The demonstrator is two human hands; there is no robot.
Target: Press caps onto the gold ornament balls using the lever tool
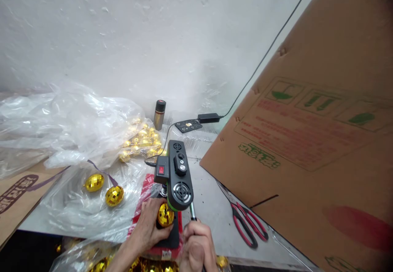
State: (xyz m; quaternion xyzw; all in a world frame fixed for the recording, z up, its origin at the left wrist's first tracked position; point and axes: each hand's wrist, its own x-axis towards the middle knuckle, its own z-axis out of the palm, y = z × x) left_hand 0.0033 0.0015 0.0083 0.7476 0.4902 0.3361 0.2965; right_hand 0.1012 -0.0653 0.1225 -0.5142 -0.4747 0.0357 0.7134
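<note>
My left hand [151,223] grips a gold mirrored ball [165,215], thumb below and fingers behind, under the head of a small black bench drill press [180,178]. Any bit between the head and the ball is hidden. My right hand [197,243] is closed around the dark grip of the press lever [192,210]. A red switch [161,169] sits on the left side of the press. Its black base [172,238] stands on a red sheet [146,189]. Left of it, two more gold balls [114,196] lie on clear plastic.
Clear plastic bags [76,116] with several gold balls [144,137] lie at the left. A dark-capped can [159,114] and a black power adapter [209,118] with its cord are near the wall. Red-handled scissors [247,225] lie beside a large cardboard box [307,133] on the right.
</note>
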